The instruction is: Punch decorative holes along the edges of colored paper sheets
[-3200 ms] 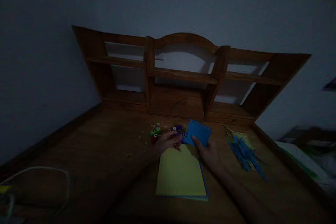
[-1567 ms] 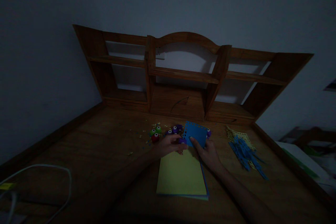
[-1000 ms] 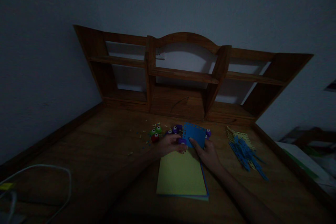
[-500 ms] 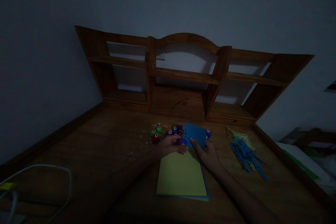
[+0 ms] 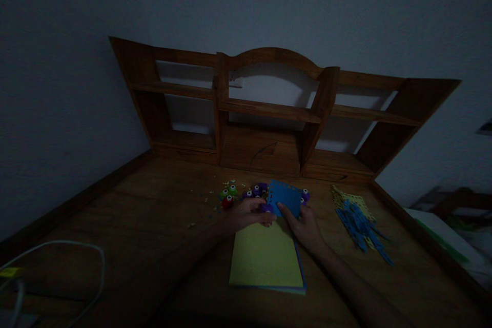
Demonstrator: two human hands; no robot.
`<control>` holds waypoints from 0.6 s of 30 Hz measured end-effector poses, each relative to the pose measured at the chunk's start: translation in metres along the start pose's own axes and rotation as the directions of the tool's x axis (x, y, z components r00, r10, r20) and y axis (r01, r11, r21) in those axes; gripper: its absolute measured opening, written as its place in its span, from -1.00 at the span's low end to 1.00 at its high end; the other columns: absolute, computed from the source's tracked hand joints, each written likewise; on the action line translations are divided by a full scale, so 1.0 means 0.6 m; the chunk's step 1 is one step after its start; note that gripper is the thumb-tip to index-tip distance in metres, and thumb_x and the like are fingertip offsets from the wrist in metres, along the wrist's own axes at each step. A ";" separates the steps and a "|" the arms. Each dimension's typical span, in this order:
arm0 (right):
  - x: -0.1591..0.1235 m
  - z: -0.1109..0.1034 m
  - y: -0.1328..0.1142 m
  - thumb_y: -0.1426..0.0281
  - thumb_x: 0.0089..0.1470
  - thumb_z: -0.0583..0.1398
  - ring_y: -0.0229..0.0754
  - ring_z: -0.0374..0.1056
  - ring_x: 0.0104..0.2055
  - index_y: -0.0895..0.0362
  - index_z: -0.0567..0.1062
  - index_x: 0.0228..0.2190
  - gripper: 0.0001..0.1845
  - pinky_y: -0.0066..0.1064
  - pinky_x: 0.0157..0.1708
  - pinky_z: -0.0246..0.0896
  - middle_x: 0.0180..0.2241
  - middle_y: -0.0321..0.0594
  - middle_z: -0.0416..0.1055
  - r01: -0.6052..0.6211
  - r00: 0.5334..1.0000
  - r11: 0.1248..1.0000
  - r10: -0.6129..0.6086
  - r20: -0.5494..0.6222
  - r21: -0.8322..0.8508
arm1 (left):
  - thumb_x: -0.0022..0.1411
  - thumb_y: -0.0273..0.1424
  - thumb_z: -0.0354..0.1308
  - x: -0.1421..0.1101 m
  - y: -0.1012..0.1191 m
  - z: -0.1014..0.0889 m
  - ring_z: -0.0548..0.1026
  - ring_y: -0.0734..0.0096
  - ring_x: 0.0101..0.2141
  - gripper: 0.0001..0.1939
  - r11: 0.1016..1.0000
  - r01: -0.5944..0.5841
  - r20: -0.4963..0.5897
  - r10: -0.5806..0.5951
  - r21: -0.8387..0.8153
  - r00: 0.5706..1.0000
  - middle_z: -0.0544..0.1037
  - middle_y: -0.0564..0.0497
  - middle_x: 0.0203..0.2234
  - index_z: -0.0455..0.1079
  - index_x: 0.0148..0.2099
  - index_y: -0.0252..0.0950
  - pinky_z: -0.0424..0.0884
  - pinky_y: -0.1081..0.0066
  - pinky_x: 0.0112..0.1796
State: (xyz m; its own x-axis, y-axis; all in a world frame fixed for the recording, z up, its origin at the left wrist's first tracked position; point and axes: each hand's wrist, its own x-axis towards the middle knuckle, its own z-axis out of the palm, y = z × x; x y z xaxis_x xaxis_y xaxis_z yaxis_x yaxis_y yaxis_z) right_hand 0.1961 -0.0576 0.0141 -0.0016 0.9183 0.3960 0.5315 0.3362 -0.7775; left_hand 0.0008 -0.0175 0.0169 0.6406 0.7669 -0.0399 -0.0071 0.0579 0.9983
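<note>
My left hand (image 5: 251, 213) is closed around a small purple craft punch (image 5: 267, 208), at the left edge of a blue paper square (image 5: 286, 200). Small holes run along the paper's top and left edges. My right hand (image 5: 305, 225) pinches the paper's lower right part, thumb on top. Below both hands lies a stack of coloured paper sheets with a yellow sheet (image 5: 267, 256) uppermost. Behind my left hand stand several more purple punches (image 5: 257, 190), beside green punches (image 5: 232, 190) and a red punch (image 5: 227, 202). Another purple punch (image 5: 305, 195) is just right of the blue paper.
Tiny paper bits (image 5: 211, 200) are scattered left of the punches. Blue and yellow paper strips (image 5: 359, 223) lie in a heap at the right. A wooden shelf unit (image 5: 265, 107) stands along the desk's back. A white cable (image 5: 77, 243) loops at the left front.
Both hands, the punch and the blue paper stay in nearly the same place. Nothing has been picked up or let go.
</note>
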 end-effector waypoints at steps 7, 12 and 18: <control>0.001 0.000 0.002 0.18 0.09 0.14 -0.24 0.23 -0.53 0.15 0.35 -0.59 -0.65 -0.45 -0.48 0.13 -0.59 -0.30 0.34 0.031 1.000 1.000 -0.031 0.004 0.003 | -0.06 -0.21 0.34 0.002 -0.005 0.001 0.50 0.37 -0.38 -0.60 0.999 -0.006 0.017 0.007 -0.048 1.000 0.54 -0.07 -0.38 0.39 -0.26 -0.39 0.36 0.43 -0.34; 0.001 0.000 0.002 0.19 0.09 0.14 -0.24 0.19 -0.56 0.13 0.33 -0.61 -0.65 -0.44 -0.52 0.09 -0.62 -0.31 0.31 0.030 1.000 1.000 -0.030 -0.007 -0.006 | -0.07 -0.18 0.34 0.000 0.000 0.002 0.51 0.36 -0.37 -0.58 0.999 0.008 0.009 -0.007 -0.040 1.000 0.55 -0.08 -0.36 0.40 -0.24 -0.38 0.36 0.42 -0.33; -0.001 -0.001 0.000 0.19 0.10 0.14 -0.24 0.20 -0.55 0.14 0.33 -0.60 -0.65 -0.44 -0.51 0.10 -0.60 -0.31 0.30 0.018 1.000 1.000 -0.018 0.001 -0.003 | -0.07 -0.19 0.34 0.000 0.000 0.002 0.51 0.32 -0.37 -0.56 0.999 0.014 0.002 -0.014 -0.038 1.000 0.55 -0.09 -0.36 0.40 -0.21 -0.38 0.36 0.41 -0.34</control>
State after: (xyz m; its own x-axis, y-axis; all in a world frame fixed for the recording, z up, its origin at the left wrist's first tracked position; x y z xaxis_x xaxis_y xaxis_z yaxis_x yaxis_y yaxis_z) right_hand 0.1963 -0.0582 0.0144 -0.0123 0.9124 0.4092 0.5339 0.3520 -0.7688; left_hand 0.0016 -0.0181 0.0168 0.6420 0.7648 -0.0533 -0.0275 0.0925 0.9953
